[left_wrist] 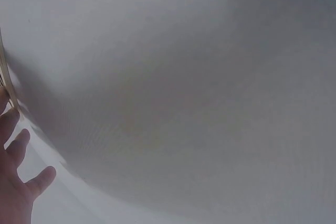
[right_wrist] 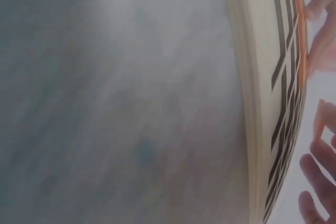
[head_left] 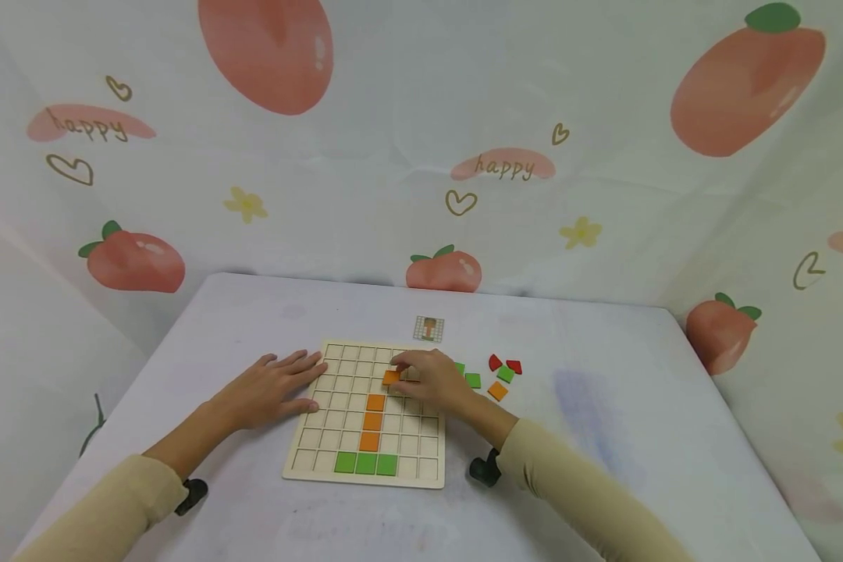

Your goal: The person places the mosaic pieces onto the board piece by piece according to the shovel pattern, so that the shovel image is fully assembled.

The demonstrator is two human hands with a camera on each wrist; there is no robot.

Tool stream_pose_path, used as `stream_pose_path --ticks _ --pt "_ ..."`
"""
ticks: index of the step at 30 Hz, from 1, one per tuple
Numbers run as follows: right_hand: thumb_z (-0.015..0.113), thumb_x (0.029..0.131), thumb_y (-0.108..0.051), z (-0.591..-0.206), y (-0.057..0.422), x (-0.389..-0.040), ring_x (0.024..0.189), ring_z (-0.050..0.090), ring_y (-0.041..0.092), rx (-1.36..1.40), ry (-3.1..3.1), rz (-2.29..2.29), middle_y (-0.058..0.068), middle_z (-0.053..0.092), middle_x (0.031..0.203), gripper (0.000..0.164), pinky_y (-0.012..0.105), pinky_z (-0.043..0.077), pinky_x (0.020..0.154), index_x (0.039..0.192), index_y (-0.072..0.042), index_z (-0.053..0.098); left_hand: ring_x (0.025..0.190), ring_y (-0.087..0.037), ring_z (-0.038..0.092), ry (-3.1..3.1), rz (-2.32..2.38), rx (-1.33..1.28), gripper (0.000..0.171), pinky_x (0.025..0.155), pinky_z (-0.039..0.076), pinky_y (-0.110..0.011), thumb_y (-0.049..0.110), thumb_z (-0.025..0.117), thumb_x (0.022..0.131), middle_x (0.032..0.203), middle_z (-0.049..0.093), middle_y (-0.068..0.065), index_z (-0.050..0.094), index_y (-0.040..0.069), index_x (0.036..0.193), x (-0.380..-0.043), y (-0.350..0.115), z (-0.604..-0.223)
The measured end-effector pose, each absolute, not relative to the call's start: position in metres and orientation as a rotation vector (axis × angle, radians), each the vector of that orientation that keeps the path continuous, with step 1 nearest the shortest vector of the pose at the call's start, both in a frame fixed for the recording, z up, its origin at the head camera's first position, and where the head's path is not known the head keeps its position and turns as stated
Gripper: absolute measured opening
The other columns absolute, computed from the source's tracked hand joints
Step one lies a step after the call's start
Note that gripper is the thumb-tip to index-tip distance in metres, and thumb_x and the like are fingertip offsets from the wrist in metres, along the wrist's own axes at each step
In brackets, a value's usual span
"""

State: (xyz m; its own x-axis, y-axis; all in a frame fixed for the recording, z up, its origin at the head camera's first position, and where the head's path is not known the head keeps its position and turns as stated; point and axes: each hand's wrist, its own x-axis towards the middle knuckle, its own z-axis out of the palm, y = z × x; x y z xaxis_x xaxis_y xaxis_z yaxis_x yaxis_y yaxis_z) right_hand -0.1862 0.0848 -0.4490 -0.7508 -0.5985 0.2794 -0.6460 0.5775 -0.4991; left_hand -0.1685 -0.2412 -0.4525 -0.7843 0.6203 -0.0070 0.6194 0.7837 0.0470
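Observation:
A cream wooden grid board (head_left: 407,425) lies on the table. My right hand (head_left: 434,382) pinches an orange square tile (head_left: 391,378) between thumb and fingers over the upper middle of the board; the right wrist view shows the same tile (right_wrist: 319,120) on edge. With fingers spread, my left hand (head_left: 267,390) rests at the board's left edge, fingertips touching it. Below the held tile runs a column of orange tiles (head_left: 372,421) set in the squares. Under that column, a row of green tiles (head_left: 366,464) sits near the front edge.
To the board's right lie loose pieces: red rounded pieces (head_left: 495,362), green squares (head_left: 473,380) and an orange square (head_left: 497,391). A small picture card (head_left: 428,329) with a grid pattern lies behind the board. A printed curtain (head_left: 365,195) hangs behind the white table (head_left: 604,437).

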Motion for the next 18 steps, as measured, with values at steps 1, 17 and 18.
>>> stream_pose_path --ticks 1,17,18 --pt "0.08 0.086 -0.022 -0.45 0.082 -0.186 0.091 0.07 0.014 1.075 -2.723 0.906 0.003 0.074 0.102 0.034 0.035 0.052 0.089 0.114 -0.005 0.07 0.141 -0.035 0.04 2.946 0.07 1.024 0.074 0.104 0.037 -0.063 0.063 0.053 0.094 0.155 0.043 -0.01 0.046 0.015 0.15 -0.168 -0.241 -0.452" --pt "0.079 0.087 -0.03 -0.462 0.066 -0.185 0.088 0.062 0.01 1.052 -2.759 0.757 -0.004 0.072 0.097 0.033 0.032 0.05 0.089 0.113 -0.012 0.072 0.141 -0.035 0.04 2.939 0.086 1.023 0.073 0.104 0.037 -0.063 0.06 0.055 0.094 0.154 0.043 -0.01 0.047 0.014 0.15 -0.167 -0.24 -0.45" --pt "0.079 0.087 -0.03 -0.462 0.065 -0.185 0.089 0.062 0.01 1.051 -2.761 0.759 -0.004 0.072 0.097 0.034 0.032 0.05 0.089 0.114 -0.012 0.072 0.141 -0.035 0.04 2.939 0.086 1.023 0.073 0.104 0.037 -0.063 0.06 0.055 0.094 0.154 0.043 -0.01 0.047 0.014 0.15 -0.167 -0.24 -0.45"
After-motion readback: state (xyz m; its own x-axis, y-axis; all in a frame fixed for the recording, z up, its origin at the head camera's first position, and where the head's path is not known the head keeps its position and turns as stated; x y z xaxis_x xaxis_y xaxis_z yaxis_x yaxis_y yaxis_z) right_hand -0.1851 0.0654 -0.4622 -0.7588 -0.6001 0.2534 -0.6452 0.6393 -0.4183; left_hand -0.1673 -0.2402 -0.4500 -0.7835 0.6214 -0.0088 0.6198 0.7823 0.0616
